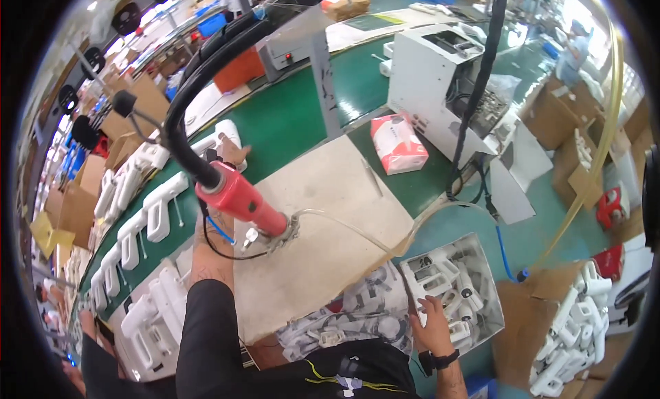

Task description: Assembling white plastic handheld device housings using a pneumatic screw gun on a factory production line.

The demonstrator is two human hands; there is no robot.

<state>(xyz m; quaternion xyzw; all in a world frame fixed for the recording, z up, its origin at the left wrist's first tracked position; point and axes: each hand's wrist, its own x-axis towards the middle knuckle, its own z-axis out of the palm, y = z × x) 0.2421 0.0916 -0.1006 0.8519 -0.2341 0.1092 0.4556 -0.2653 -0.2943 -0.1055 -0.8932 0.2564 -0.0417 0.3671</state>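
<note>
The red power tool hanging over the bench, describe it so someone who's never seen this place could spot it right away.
Find the green conveyor belt and the pale board beside it. Above the board's left edge hangs the red power tool, its thick black hose arching overhead and its metal tip aimed at the board. It is the only bright red tool there; the neighbouring parts on the belt are white plastic handles.

Green conveyor (289, 117), teal floor (543, 220), cardboard boxes (550, 117).

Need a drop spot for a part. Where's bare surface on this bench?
Free: the beige board between the red power screwdriver and pink tissue pack; also green belt behind it. Crowded: white handles left; the right hand reaches into a full bin.
</note>
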